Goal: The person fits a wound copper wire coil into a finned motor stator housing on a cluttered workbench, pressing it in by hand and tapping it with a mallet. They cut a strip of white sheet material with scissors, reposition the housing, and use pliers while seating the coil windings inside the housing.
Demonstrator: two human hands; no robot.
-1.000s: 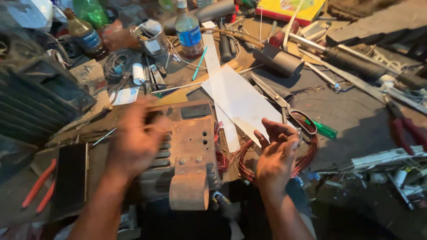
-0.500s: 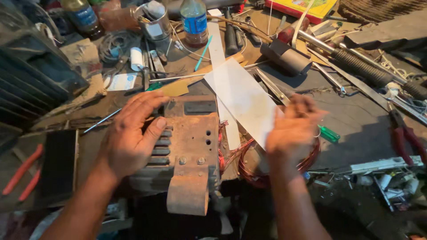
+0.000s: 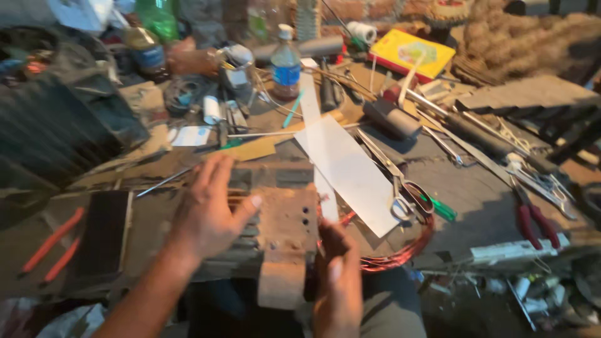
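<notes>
Rusty metal forms the block-shaped core [image 3: 282,231] that sits on the bench [image 3: 476,200] between both hands. The left hand [image 3: 210,213] lies spread against the core's left side, its grip wide, fingers loose and closing on nothing. The right hand [image 3: 338,275] presses edge-on against the core's right face; its grip is hard to make out through blur. Just right of that grip lies a coil of copper wire [image 3: 400,253], partly covered by a white sheet strip [image 3: 347,169] and scissors [image 3: 397,188]. Beyond the grips stands a clear bottle [image 3: 286,66] with a blue label band. Farther right lies a flat yellow box [image 3: 410,53]. The core's lower end is cut off by the bench edge.
</notes>
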